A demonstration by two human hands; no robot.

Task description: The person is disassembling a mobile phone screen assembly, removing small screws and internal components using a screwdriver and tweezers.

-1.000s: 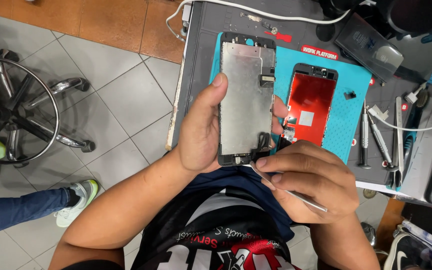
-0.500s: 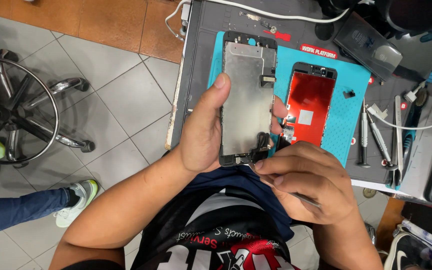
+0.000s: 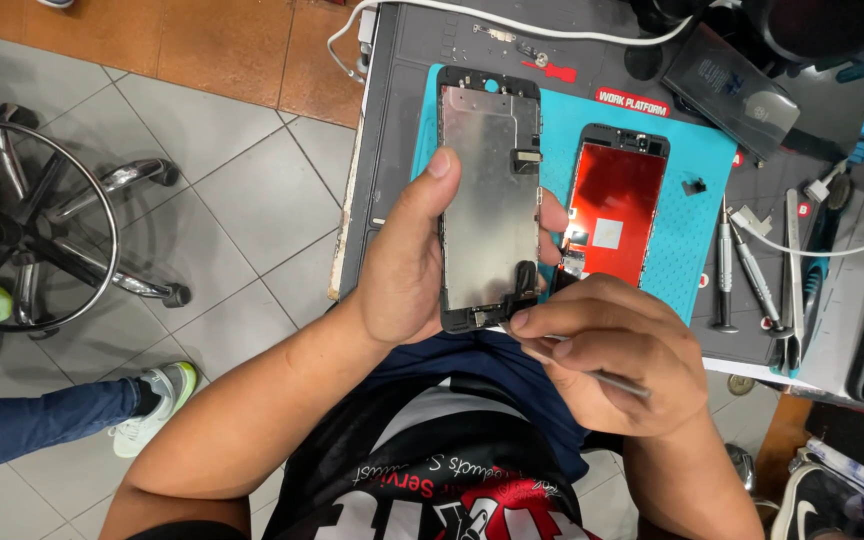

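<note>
Now the left hand (image 3: 407, 270) grips the phone screen panel (image 3: 487, 200) above the blue mat (image 3: 697, 215), as before. The right hand (image 3: 617, 355), closed on thin tweezers (image 3: 592, 375), has moved its tip to the panel's lower edge.

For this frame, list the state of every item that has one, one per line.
Silver-backed phone screen assembly: lifted off the mat, back side up, gripped by left hand.
Thin metal tool: pinched in right hand, tip at the assembly's bottom edge.
Red-backed phone screen: lying flat on teal mat.
</note>
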